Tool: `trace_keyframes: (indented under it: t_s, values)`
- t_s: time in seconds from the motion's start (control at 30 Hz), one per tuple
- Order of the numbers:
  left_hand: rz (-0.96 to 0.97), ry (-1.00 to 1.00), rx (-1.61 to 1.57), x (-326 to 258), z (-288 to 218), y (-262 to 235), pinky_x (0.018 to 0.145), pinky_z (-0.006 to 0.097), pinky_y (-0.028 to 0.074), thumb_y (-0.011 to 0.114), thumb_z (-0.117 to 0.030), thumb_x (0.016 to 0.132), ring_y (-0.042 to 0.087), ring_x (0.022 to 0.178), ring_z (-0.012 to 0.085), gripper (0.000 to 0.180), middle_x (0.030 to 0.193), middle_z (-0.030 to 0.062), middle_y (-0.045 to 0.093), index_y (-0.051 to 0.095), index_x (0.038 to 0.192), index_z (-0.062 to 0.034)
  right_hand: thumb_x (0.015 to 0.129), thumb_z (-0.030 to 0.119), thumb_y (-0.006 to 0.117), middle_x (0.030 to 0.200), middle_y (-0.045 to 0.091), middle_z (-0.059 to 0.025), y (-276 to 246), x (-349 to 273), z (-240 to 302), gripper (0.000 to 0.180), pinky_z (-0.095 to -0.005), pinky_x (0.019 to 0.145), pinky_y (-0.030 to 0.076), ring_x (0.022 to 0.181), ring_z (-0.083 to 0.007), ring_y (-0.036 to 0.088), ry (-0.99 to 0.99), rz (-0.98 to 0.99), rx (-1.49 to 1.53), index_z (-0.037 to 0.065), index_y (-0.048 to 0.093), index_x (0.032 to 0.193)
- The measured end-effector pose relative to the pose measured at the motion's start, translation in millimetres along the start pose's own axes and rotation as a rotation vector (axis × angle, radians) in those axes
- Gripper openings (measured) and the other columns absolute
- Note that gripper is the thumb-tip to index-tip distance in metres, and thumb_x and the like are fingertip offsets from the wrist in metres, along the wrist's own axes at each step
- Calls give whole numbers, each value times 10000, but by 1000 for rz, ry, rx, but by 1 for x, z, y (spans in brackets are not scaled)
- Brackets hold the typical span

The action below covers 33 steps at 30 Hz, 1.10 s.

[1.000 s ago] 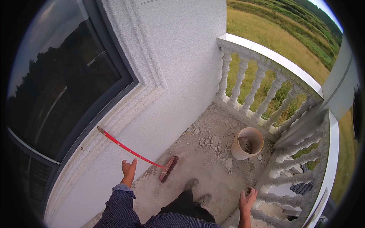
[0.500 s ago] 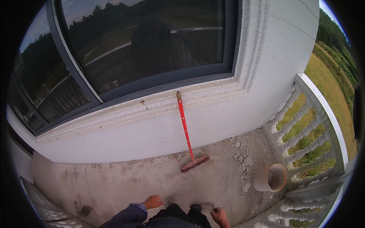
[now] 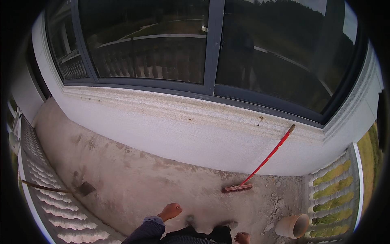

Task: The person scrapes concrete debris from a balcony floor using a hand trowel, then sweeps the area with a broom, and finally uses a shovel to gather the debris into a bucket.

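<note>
My left hand [image 3: 170, 211] hangs over the dusty concrete balcony floor [image 3: 134, 179] with its fingers curled in, and I see nothing in it. My right hand [image 3: 242, 237] shows only partly at the lower edge, and its fingers are too small to read. A push broom with a red handle [image 3: 266, 158] leans against the white wall, its head [image 3: 237, 188] resting on the floor about an arm's length ahead and to my right. My dark shoes [image 3: 211, 223] stand between my hands.
A tan bucket [image 3: 292, 225] lies tilted on rubble at the lower right. A shovel [image 3: 83, 188] lies by the left balustrade [image 3: 44, 203]. Another balustrade [image 3: 333, 191] closes the right end. A large dark window [image 3: 203, 49] sits above the white wall [image 3: 195, 134].
The view has swung left, so the broom and bucket have slid to the right and the long left stretch of balcony with the shovel has come into sight. Both hands stay low.
</note>
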<state>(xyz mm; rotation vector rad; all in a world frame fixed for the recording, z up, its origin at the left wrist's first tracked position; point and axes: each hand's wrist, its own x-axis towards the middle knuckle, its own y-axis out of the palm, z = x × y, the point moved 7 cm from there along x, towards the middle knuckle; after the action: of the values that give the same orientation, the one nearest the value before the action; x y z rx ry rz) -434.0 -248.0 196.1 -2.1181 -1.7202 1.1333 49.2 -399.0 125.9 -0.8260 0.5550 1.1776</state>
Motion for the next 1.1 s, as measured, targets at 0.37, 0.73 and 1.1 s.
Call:
trace_keyframes:
  t_s: [0.37,0.73,1.1]
  values:
    - [-486,-544,-750,-139,225,-59,632,316,570,637,-224,816,694,668,191,350,759,144,698,655,939,104,782,280,627,732,707,-148,282,48,215,299,-397,747,546,724,-278,703,-447,341,-919,18,738,876]
    - [-652,-615,-1073,-221,318,-118,597,300,499,616,-317,910,656,732,162,345,822,108,684,654,969,21,756,286,609,769,694,-197,616,41,268,281,-439,746,537,745,-347,684,-598,621,-1262,33,726,799]
    - [-883,-685,-1022,-272,390,-215,580,283,488,578,-343,955,650,736,150,331,848,79,692,647,1036,-30,778,238,573,783,679,-208,931,-150,351,258,-453,731,516,778,-369,665,-994,897,-1176,17,700,821]
